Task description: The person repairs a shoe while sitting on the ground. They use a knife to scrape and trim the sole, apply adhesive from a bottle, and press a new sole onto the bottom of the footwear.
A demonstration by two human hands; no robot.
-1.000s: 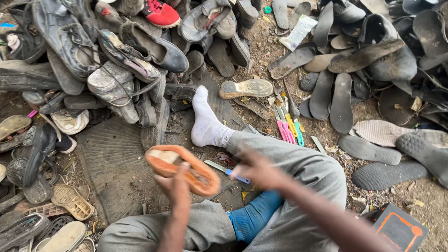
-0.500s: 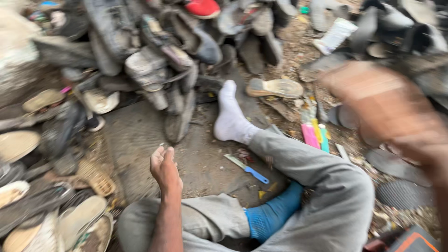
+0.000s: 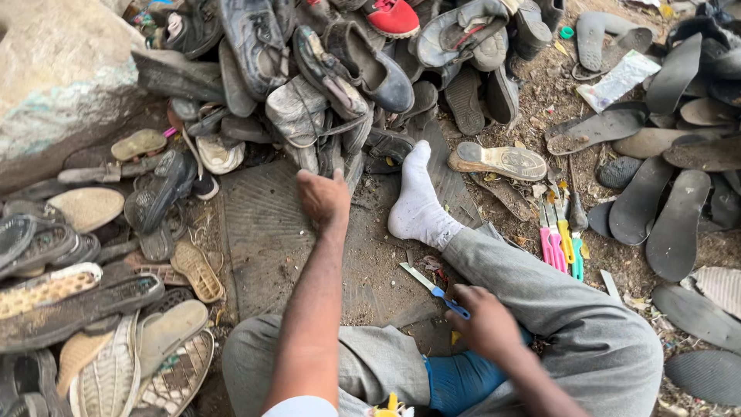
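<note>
The right hand (image 3: 486,324) rests curled at the blue handle of a small pale-bladed utility knife (image 3: 434,289) lying on the dirty floor mat (image 3: 262,232); grip unclear. Farther out, the left hand (image 3: 324,197) reaches, loosely open and empty, toward the heap of worn grey shoes (image 3: 324,93)

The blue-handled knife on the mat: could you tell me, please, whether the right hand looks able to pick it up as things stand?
Probably yes. The right hand is already at the handle end of the knife, which lies in the open on the mat beside the grey trouser leg, with nothing over it.
</note>
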